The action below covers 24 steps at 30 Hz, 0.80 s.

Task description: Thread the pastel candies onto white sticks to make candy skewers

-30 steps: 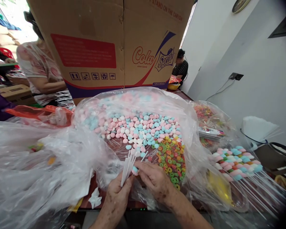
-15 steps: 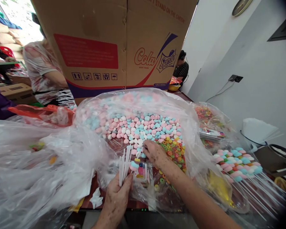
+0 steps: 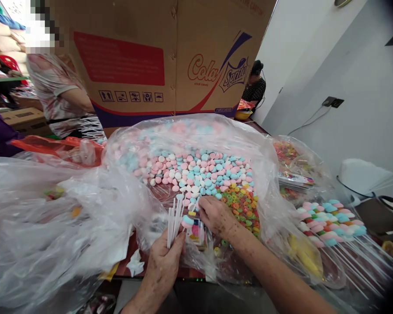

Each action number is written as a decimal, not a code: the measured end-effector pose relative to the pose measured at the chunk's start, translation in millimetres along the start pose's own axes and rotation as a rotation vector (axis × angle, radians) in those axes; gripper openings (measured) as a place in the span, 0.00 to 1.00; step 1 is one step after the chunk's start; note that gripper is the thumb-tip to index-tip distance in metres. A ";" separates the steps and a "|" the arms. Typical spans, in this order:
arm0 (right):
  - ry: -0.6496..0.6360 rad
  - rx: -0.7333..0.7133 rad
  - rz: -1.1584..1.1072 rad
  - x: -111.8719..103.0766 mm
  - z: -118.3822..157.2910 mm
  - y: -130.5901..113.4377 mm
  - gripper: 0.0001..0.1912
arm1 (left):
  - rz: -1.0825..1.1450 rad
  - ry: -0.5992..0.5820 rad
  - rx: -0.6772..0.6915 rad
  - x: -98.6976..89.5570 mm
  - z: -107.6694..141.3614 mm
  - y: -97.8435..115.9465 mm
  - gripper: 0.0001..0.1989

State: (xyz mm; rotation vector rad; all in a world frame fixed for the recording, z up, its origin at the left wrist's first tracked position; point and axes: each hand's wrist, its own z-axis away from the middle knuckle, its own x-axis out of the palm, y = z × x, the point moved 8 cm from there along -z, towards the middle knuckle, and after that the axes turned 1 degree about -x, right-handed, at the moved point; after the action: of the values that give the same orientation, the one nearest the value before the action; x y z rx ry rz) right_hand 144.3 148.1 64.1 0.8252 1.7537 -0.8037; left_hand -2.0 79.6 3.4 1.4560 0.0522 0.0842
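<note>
My left hand [image 3: 167,257] is closed round a bundle of white sticks [image 3: 175,222] that point upward. Just right of the bundle, a skewer carries pink and blue marshmallows [image 3: 187,221] with a yellow gummy ring [image 3: 192,213] above them. My right hand [image 3: 218,216] has its fingers pinched together at the near edge of the loose pink, white and blue marshmallows [image 3: 201,172]; its fingertips hide what they grip. Beside its wrist lie colourful gummy rings [image 3: 240,205]. Below the skewer sits a small stack of printed cards [image 3: 196,233].
Clear plastic sheeting [image 3: 265,192] surrounds the candy, with more plastic [image 3: 52,226] at left. A large carton [image 3: 127,56] stands behind. Finished marshmallow skewers [image 3: 330,222] lie at right near a bag of gummies [image 3: 286,152]. One person [image 3: 57,91] works behind left, another [image 3: 255,87] farther back.
The view has shifted slightly. My right hand stays by the skewer's top, its fingers now lower and drawn closer together. My left hand keeps its hold on the sticks.
</note>
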 end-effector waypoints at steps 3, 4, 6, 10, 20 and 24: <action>-0.058 0.036 0.047 2.4 -0.6 0.5 0.05 | -0.024 -0.006 0.017 0.9 -1.4 0.7 0.16; -0.085 0.059 0.073 3.6 -1.5 1.5 0.05 | -0.027 -0.004 0.022 1.0 -1.9 1.2 0.15; -0.141 0.070 0.120 6.6 -3.4 0.4 0.06 | -0.027 0.003 0.034 1.4 -2.4 2.1 0.15; -0.198 0.037 0.156 8.0 -6.0 -2.1 0.08 | -0.033 0.015 0.033 2.0 -2.4 2.0 0.15; -0.141 0.068 0.062 0.4 -2.2 17.5 0.07 | -0.058 -0.045 0.014 2.0 -0.1 3.9 0.17; -0.085 0.070 0.074 3.2 -0.7 17.3 0.10 | -0.074 -0.047 0.008 2.0 -0.2 1.5 0.17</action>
State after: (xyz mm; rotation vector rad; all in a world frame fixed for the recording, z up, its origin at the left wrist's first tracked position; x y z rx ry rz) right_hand 157.3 158.7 58.8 0.8847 1.6193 -0.8428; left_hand -0.1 80.1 4.9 1.4618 0.0680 -0.0111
